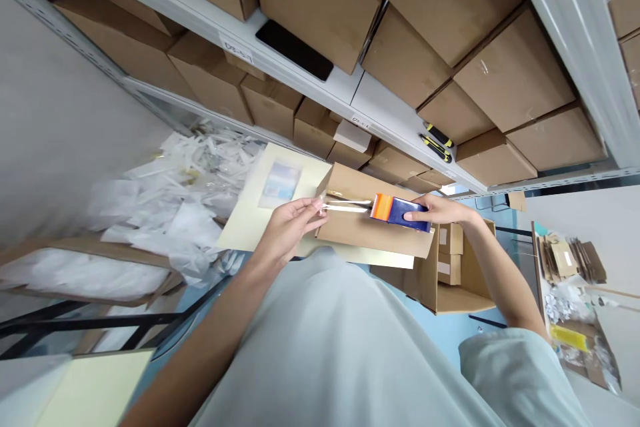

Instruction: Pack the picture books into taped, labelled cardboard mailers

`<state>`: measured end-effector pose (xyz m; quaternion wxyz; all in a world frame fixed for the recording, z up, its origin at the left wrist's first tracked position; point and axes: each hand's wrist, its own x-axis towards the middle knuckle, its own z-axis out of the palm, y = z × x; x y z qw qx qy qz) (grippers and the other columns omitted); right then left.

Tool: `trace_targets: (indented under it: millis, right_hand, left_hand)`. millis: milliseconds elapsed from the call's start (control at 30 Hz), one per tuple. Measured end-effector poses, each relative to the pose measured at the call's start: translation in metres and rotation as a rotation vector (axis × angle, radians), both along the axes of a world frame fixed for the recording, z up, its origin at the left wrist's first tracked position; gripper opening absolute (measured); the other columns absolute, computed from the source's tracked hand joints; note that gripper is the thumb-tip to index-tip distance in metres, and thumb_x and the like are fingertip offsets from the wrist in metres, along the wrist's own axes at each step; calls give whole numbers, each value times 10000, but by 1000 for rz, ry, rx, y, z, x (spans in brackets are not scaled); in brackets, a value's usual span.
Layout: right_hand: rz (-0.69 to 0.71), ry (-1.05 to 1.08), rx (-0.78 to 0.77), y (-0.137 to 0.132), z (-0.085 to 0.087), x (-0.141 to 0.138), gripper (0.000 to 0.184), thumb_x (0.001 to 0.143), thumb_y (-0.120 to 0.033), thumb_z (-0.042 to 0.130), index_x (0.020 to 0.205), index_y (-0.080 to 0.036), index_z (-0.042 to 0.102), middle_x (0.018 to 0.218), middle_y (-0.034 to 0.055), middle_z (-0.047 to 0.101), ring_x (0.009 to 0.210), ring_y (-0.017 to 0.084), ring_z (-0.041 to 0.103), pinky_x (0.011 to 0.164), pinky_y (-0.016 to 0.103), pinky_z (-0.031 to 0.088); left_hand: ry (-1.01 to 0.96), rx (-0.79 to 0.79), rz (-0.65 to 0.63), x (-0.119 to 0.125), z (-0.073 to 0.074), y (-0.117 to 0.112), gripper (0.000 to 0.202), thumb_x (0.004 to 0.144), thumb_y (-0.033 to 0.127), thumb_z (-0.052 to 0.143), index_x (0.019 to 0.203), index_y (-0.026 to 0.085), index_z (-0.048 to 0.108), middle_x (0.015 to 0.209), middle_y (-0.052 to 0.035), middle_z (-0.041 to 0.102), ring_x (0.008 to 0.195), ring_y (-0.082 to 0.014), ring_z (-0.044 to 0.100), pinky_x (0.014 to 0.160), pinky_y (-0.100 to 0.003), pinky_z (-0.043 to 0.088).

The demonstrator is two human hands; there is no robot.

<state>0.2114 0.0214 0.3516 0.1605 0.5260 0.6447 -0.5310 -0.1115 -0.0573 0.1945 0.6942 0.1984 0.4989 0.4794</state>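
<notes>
A closed cardboard box (pixel 345 230) lies in front of me on a pale yellow board (pixel 250 213). My right hand (pixel 435 209) grips a blue and orange tape dispenser (pixel 393 209) over the right part of the box. From its toothed orange end a shiny strip of tape (pixel 345 206) runs left along the box top. At the box's left end, my left hand (pixel 300 220) has thumb and fingertips pinched together on the strip's end. A clear packet with a bluish print (pixel 281 183) rests on the board beyond my left hand.
Cardboard boxes (pixel 310 0) fill the shelves ahead. On the shelf edge lie a black phone (pixel 294 50) and yellow-black box cutters (pixel 437 140). White paper scraps (pixel 200 167) are heaped at left. An open carton (pixel 463 273) with smaller boxes stands below my right arm.
</notes>
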Motion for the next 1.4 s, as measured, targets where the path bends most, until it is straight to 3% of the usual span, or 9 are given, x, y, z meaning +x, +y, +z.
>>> trace_targets:
  millis: [133,333,533,733,933,1100,1267,1400]
  right_hand:
    - [-30,54,-40,2,-18,1,708,794,-853,777,933,-163,701,806,7,671,700,144,568,630,260,479]
    - [-49,93,-36,1,-30,0,654,840,-817,764,892,-173,666,776,-12,613,687,130,532,622,250,450]
    - [-26,118,-40,5,-36,-18,635,892,-807,719,875,-175,651,801,7,649,701,137,582,640,252,484]
    - [-60,95,-40,8,-40,-27,643,851,-816,753,797,-191,609,698,-28,587,628,114,520,590,245,452]
    - [-87,106,-49,6,-43,-29,667,825,-842,761,801,-192,613,694,-29,596,618,119,530,587,256,464]
    - [-91,115,-50,6,-45,-29,684,812,-855,770,778,-189,616,670,-27,606,592,111,532,558,248,457]
    - [-118,147,-101,3,-47,-30,694,798,-865,774,776,-185,638,647,-7,650,570,122,573,582,261,507]
    - [-114,166,-93,2,-50,-28,701,793,-874,764,758,-184,642,650,7,668,567,127,574,585,267,506]
  left_hand:
    - [144,40,29,2,-13,9,525,656,592,938,896,173,733,899,-57,742,979,-255,743,1060,-506,654]
    - [99,66,10,-1,-23,19,567,637,618,950,892,182,694,920,-44,721,1066,-262,744,1119,-536,626]
    - [88,40,-7,-13,-28,27,534,733,628,902,897,184,654,924,-26,652,1026,-237,733,1054,-592,658]
    - [80,6,-33,-19,-34,35,466,794,568,873,910,178,645,980,-33,627,1042,-241,736,997,-586,686]
    - [119,-60,-75,-13,-54,43,466,759,569,859,892,179,642,916,-41,640,958,-238,731,873,-467,697]
    - [316,-10,-199,0,-71,49,411,752,557,787,902,193,669,937,-82,736,881,-226,709,739,-312,589]
    - [768,224,-234,6,-64,40,240,923,422,619,1025,211,670,1159,-125,768,930,-252,738,868,-369,577]
    - [946,305,-133,9,-49,28,429,949,332,629,1351,186,598,1336,-162,735,987,-277,743,889,-414,588]
